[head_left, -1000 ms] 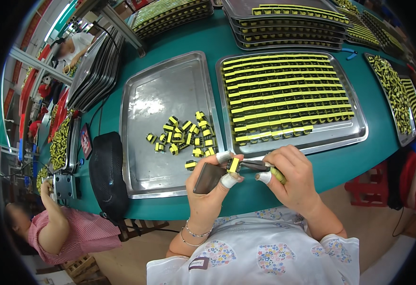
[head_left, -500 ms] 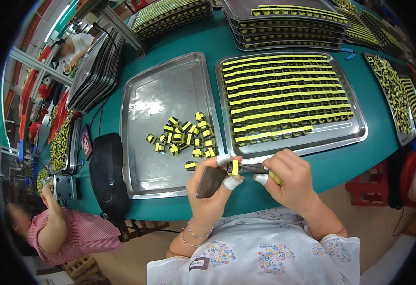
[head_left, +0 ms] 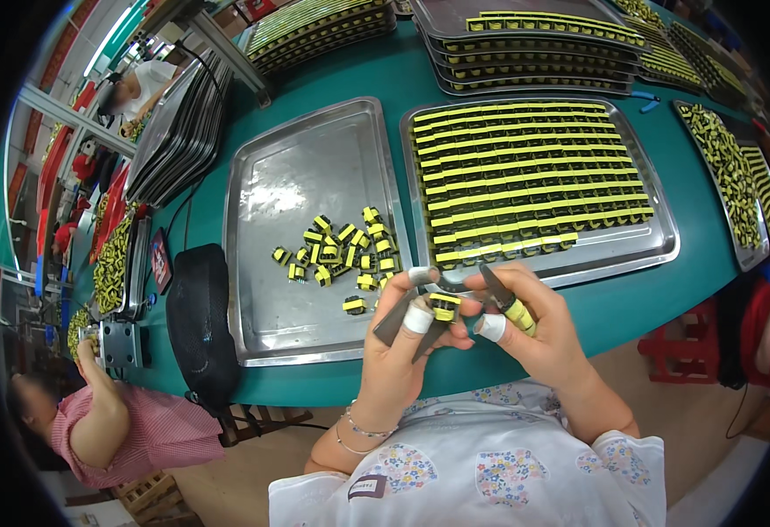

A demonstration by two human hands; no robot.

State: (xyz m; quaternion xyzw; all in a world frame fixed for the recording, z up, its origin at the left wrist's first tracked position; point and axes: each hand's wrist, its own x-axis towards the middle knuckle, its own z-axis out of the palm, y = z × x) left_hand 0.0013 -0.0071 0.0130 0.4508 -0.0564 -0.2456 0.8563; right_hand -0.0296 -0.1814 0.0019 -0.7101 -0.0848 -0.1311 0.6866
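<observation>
My left hand (head_left: 391, 356) is closed around a small yellow-and-black transformer-like coil part (head_left: 444, 306), held near its taped fingertips. A dark flat metal-looking piece (head_left: 394, 320) also lies in this hand, between the thumb and the palm. My right hand (head_left: 543, 329) is closed on a small tool with a yellow handle (head_left: 519, 315) and a dark pointed blade; its exact kind is unclear. The blade points up and away from me, while right-hand fingers reach to the part's side. White tape wraps several fingertips. Both hands are just above the table's near edge.
A metal tray (head_left: 271, 176) holds a loose heap of similar parts (head_left: 332, 250). Right of it, another tray (head_left: 661, 237) carries them in neat rows. Stacked trays (head_left: 525, 66) stand behind. A black mesh-covered object (head_left: 202, 316) sits at left; a co-worker (head_left: 130, 422) sits beyond it.
The tool's blade has swung away from the part and now points upward in my right hand. The part has been turned in my left hand, and the hands are closer together.
</observation>
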